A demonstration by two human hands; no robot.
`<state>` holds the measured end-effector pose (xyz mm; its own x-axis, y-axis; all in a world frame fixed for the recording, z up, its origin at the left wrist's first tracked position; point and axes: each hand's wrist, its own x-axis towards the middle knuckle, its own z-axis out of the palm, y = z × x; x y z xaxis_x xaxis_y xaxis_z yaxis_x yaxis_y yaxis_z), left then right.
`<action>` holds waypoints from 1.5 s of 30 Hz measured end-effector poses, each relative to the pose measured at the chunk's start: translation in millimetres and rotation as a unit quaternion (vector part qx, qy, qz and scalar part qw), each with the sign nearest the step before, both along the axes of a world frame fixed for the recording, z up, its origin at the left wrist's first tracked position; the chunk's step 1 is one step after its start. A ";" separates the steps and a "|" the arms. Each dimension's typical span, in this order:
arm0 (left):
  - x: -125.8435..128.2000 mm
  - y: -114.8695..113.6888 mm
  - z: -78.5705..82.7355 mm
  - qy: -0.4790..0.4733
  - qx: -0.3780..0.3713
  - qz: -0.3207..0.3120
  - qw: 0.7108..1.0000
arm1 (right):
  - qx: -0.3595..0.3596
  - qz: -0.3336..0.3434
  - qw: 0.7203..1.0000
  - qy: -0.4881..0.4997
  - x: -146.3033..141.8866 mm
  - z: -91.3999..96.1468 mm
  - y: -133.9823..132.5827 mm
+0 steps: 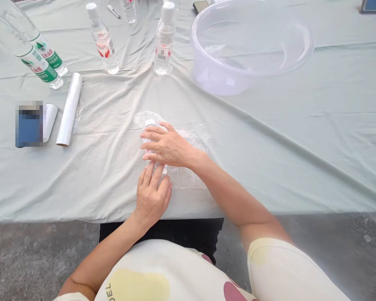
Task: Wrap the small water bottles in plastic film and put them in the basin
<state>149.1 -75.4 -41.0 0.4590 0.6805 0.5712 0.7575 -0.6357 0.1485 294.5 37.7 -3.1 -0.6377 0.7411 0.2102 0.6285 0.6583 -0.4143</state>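
A small clear plastic bottle with a white cap (150,123) lies on a sheet of clear plastic film (188,177) near the front of the table. Across the bottle's middle rests my right hand (167,145), its fingers spread and the label mostly covered. My left hand (153,190) is at the bottle's lower end, fingers stretched forward and touching it or the film there; the fingertips are partly hidden by the right hand. Crumpled film shows beyond the cap and to the right of the bottle.
A roll of plastic film (69,110) lies at left beside a blurred blue item (29,127). Two large green-labelled bottles (39,62) stand behind it. Small water bottles (164,42) and a translucent basin (213,79) stand farther back. The tablecloth (269,167) is wrinkled.
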 end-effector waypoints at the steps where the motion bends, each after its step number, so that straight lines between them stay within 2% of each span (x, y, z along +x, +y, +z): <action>1: 2.6 -0.5 0.8 0.009 -0.007 -0.011 1.000 | -0.003 -0.019 1.000 0.012 8.4 -2.5 -0.9; 7: 31.5 1.2 2.6 0.084 -0.046 -0.084 0.992 | -0.093 -0.082 0.987 0.099 61.6 -26.9 -5.2; 10: 45.8 1.7 0.3 0.121 -0.060 -0.114 0.984 | -0.084 -0.131 0.985 0.075 91.1 -37.8 -2.0; 14: 53.1 0.8 -1.9 0.141 -0.078 -0.123 0.979 | -0.076 -0.179 0.979 0.061 126.5 -45.9 8.2; 21: 51.8 1.7 1.1 0.161 -0.056 -0.134 0.976 | -0.056 -0.281 0.946 0.150 148.2 -45.2 35.9; 24: 58.4 1.8 2.6 0.173 -0.061 -0.155 0.971 | -0.058 -0.356 0.918 0.165 154.7 -44.9 48.4; 27: 70.8 0.1 2.2 0.186 -0.071 -0.204 0.958 | -0.058 -0.447 0.872 0.193 161.6 -42.2 54.0; 29: 79.9 -1.2 0.4 0.190 -0.084 -0.232 0.950 | -0.033 -0.502 0.831 0.238 161.9 -35.8 48.5; 31: 87.5 -1.1 -2.5 0.189 -0.099 -0.239 0.947 | 0.008 -0.508 0.810 0.292 155.2 -26.2 33.8; 32: 90.4 -0.5 -4.0 0.188 -0.106 -0.240 0.947 | 0.023 -0.481 0.818 0.315 149.1 -21.2 24.1; 34: 93.9 0.9 -6.2 0.184 -0.120 -0.250 0.943 | 0.027 -0.371 0.871 0.321 133.0 -13.9 4.1; 36: 94.4 0.3 -4.8 0.180 -0.132 -0.261 0.939 | 0.013 -0.250 0.932 0.261 116.6 -12.8 -10.7; 38: 91.3 -3.7 3.0 0.165 -0.140 -0.290 0.932 | 0.000 -0.194 0.964 0.184 105.4 -17.5 -17.0; 41: 78.6 -9.9 24.5 0.052 -0.154 -0.384 0.909 | -0.008 -0.208 0.966 0.155 103.2 -26.9 -16.5; 42: 72.5 -9.0 32.1 -0.013 -0.158 -0.391 0.907 | -0.009 -0.217 0.962 0.165 105.9 -28.5 -16.2; 43: 65.9 -5.5 38.7 -0.079 -0.161 -0.364 0.914 | -0.012 -0.224 0.958 0.177 109.6 -28.9 -16.8; 45: 52.7 9.0 46.2 -0.169 -0.165 -0.222 0.946 | -0.027 -0.232 0.954 0.191 119.5 -26.3 -20.4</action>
